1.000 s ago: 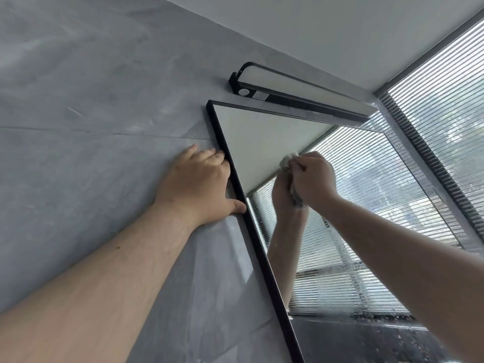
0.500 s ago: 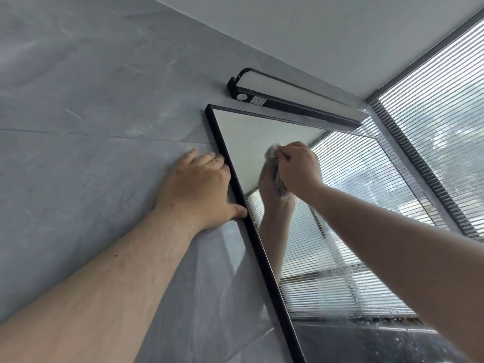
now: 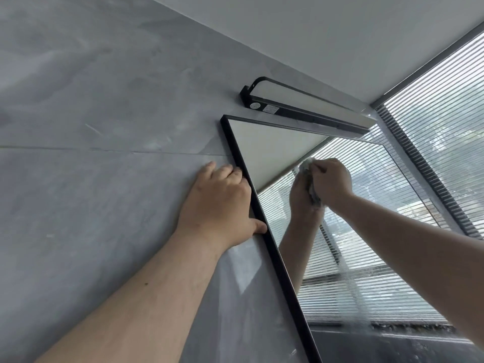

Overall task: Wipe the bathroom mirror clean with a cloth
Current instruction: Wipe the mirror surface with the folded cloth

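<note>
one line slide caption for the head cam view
Right hand holds a cloth against the mirror; left hand rests on the grey wall.

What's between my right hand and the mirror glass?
A bunched grey cloth, gripped by the right hand against the mirror, in the head view.

mirror glass (image 3: 275, 153): smooth and very shiny, with cloudy smears low down
mirror frame (image 3: 286, 284): thin, black and smooth, looks like metal, a little shiny
cloth (image 3: 311, 189): soft, crumpled, grey-white fabric, not shiny
wall (image 3: 104, 100): big grey tiles that look like stone, smooth, with a soft shine
lamp (image 3: 301, 109): black case, not shiny; milky white cover that looks like plastic
ceiling (image 3: 340, 35): white, flat, not shiny
blinds (image 3: 445, 127): thin pale slats, smooth
</note>
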`<state>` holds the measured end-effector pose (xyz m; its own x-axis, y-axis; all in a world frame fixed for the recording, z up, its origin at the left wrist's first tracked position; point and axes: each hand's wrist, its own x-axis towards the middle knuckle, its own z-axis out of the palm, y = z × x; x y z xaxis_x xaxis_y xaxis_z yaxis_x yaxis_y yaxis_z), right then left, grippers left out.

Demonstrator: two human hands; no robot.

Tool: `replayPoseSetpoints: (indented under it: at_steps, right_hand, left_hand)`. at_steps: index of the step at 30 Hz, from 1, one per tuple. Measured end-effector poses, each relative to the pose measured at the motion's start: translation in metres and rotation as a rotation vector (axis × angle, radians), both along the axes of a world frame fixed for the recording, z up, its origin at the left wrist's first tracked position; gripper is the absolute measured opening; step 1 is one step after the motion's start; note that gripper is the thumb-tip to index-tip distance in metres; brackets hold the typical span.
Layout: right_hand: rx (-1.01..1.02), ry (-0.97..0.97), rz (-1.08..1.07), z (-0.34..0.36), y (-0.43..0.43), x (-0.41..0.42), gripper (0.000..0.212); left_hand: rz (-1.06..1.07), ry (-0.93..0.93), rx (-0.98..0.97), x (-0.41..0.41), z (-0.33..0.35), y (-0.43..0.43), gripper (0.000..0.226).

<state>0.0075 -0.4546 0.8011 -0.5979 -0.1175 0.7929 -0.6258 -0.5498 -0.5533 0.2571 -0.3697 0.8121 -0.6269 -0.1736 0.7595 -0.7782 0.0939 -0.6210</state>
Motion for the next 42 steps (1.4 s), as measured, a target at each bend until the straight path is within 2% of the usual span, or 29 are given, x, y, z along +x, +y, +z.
replayPoseSetpoints:
  at_steps: [3, 11, 22, 30, 34, 38, 42]
  right_hand:
    - [-0.085, 0.131, 0.080, 0.016, 0.019, 0.036, 0.021]
    - [-0.181, 0.352, 0.055, 0.031, 0.043, 0.097, 0.023]
    - [-0.016, 0.022, -0.051, -0.001, 0.007, 0.031, 0.024]
    - [-0.019, -0.006, -0.023, 0.003, 0.009, 0.029, 0.029]
    - [-0.108, 0.146, 0.036, 0.027, 0.022, 0.056, 0.020]
    - [-0.191, 0.318, 0.081, 0.057, 0.039, 0.093, 0.021]
    - [-0.178, 0.375, 0.100, 0.074, 0.048, 0.094, 0.025]
  left_hand:
    - [0.000, -0.004, -0.001, 0.001, -0.001, 0.002, 0.098]
    - [-0.023, -0.008, -0.006, 0.002, -0.003, 0.003, 0.097]
    - [-0.094, 0.018, 0.007, 0.002, -0.001, -0.002, 0.095]
    - [-0.092, 0.029, 0.025, 0.001, 0.003, 0.000, 0.084]
    - [-0.063, 0.025, 0.039, 0.000, 0.005, 0.002, 0.083]
    - [-0.035, 0.024, 0.022, -0.002, 0.004, 0.003, 0.082]
    - [0.009, 0.045, 0.074, -0.001, 0.022, 0.012, 0.061]
